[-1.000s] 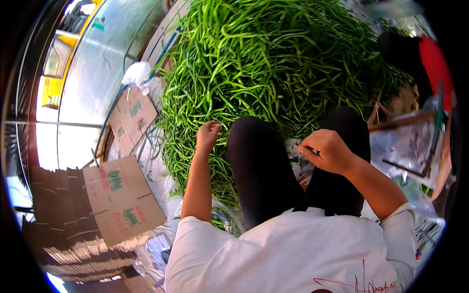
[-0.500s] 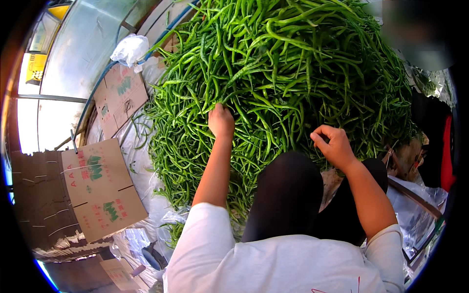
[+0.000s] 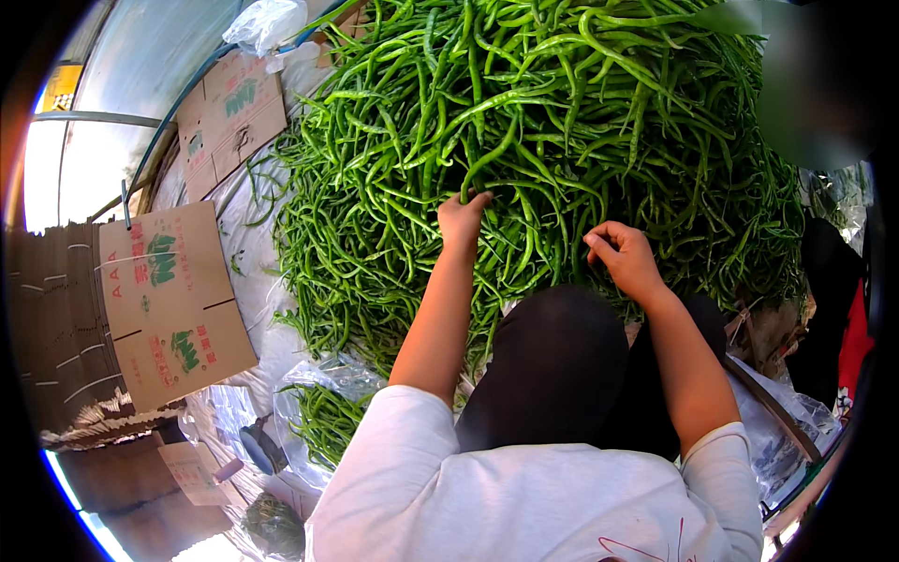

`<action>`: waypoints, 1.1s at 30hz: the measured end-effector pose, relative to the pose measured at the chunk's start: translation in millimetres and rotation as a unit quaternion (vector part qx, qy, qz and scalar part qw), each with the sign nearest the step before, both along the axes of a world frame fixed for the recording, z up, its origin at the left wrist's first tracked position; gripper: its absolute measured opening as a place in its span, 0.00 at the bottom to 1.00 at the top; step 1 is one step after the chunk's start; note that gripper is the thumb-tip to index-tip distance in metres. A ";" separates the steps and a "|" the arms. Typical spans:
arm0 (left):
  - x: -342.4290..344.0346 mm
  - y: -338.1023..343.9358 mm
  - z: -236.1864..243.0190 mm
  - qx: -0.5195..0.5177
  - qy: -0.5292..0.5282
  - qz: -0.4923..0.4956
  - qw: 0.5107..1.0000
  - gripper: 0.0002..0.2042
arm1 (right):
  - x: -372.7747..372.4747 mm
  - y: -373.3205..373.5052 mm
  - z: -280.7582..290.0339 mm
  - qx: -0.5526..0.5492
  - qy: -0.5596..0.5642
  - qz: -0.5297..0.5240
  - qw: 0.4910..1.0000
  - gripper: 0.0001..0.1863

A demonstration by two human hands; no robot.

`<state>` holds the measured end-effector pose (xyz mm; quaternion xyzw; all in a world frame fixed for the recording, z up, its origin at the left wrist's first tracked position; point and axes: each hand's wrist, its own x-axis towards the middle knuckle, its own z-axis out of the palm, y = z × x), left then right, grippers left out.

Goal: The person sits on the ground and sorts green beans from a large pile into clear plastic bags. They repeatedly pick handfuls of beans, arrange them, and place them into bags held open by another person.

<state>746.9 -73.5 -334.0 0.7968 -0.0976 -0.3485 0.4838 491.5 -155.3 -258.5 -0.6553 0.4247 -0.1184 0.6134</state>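
Observation:
A large heap of long, thin green chili peppers (image 3: 562,122) rises in front of my knees. My left hand (image 3: 462,223) is at the heap's near middle, its thumb and fingers closed round the lower end of a curved green chili pepper (image 3: 493,157). To the right, my right hand (image 3: 626,260) hovers just above the near side of the pile. Its fingers are curled, with thumb and forefinger brought close together; whatever they may hold is too small to make out.
Flattened cardboard boxes (image 3: 178,304) lie at the left on white sheeting. Beside my left elbow, a clear plastic bag (image 3: 328,412) contains more peppers. A white plastic bag (image 3: 267,25) sits at the far left. Clear plastic (image 3: 782,436) and a dark strap (image 3: 773,407) are at the right.
My left hand has moved right and now grips a chili pepper. My right hand has shifted slightly, still curled. The view has tilted, bringing the bag of peppers at left further into sight.

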 end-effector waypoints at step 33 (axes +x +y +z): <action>-78.7 -3.4 84.7 -0.237 0.098 -0.242 0.936 0.16 | 6.6 -33.5 19.6 0.197 -0.459 -0.092 0.861 0.18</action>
